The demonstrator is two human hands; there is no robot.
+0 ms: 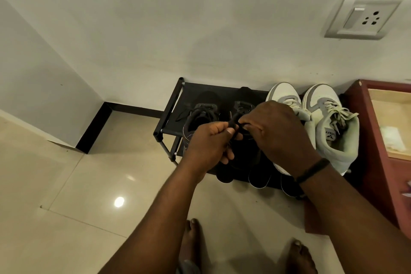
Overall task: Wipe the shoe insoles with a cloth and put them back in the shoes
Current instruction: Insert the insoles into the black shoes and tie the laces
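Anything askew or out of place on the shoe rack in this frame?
Mostly tidy. The white sneakers sit paired on the black rack. Dark insole-like pieces stick out past the rack's front edge. Both hands pinch a black lace.

We are in a home, in what looks like an entry corner: a low black shoe rack (171, 104) stands against a plain white wall (178, 18), with white sneakers (315, 115) and black shoes (206, 104) on its top shelf. We see glossy cream floor tiles (66, 184) with black skirting (95, 127), a wall socket with switch (364, 19), and our bare feet (193, 242).
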